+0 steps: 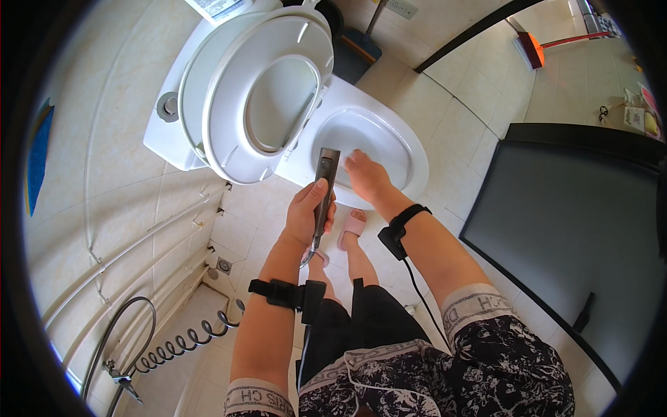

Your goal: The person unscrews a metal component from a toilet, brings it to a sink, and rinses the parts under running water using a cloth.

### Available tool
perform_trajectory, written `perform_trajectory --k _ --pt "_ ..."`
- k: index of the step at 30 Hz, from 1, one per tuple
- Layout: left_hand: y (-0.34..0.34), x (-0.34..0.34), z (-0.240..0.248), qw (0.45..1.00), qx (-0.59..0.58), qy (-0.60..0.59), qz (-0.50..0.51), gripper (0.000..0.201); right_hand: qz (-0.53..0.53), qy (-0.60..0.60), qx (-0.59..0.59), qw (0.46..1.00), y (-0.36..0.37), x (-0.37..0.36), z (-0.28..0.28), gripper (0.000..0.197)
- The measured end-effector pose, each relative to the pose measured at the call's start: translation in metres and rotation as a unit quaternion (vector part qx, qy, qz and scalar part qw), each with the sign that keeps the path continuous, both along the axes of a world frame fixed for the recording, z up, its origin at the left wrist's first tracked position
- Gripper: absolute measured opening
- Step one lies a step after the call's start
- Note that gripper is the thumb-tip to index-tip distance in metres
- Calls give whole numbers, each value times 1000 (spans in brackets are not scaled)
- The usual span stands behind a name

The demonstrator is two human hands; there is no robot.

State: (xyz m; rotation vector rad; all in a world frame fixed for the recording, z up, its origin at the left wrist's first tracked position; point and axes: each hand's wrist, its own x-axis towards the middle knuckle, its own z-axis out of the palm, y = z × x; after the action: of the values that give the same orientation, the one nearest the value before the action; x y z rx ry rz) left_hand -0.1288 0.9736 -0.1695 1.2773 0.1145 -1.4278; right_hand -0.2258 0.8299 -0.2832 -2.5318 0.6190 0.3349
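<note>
A dark grey bidet sprayer (324,191) is gripped in my left hand (303,214), its head up toward the toilet bowl and its hose end down near my feet. My right hand (368,178) is over the near side of the white toilet bowl (415,156), fingers curled in. Whatever those fingers may hold is hidden. The toilet seat (226,104) and the lid (194,97) behind it stand raised against the tank. No spray can be made out.
A coiled dark hose (184,344) hangs at lower left beside white wall pipes (149,233). Right of me is a dark-framed grey door panel (563,215). A dustpan (358,52) stands behind the toilet; an orange broom (533,50) is farther right. Pink slippers (352,228) are on my feet.
</note>
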Motion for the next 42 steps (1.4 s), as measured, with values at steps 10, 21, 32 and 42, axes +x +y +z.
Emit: perform_trajectory --k 10,21,32,42 --pt "3 7 5 1000 1 1 18 47 -535 -112 553 629 -24 -31 -30 25" --pt "7 1 4 1000 -6 9 -8 46 -634 -109 678 356 -12 -14 -31 23" --pt "3 10 17 999 -41 28 0 45 -674 -32 679 289 -19 5 -44 23" --pt "9 9 11 1000 -9 21 17 45 -666 -61 682 295 -16 8 -34 24"
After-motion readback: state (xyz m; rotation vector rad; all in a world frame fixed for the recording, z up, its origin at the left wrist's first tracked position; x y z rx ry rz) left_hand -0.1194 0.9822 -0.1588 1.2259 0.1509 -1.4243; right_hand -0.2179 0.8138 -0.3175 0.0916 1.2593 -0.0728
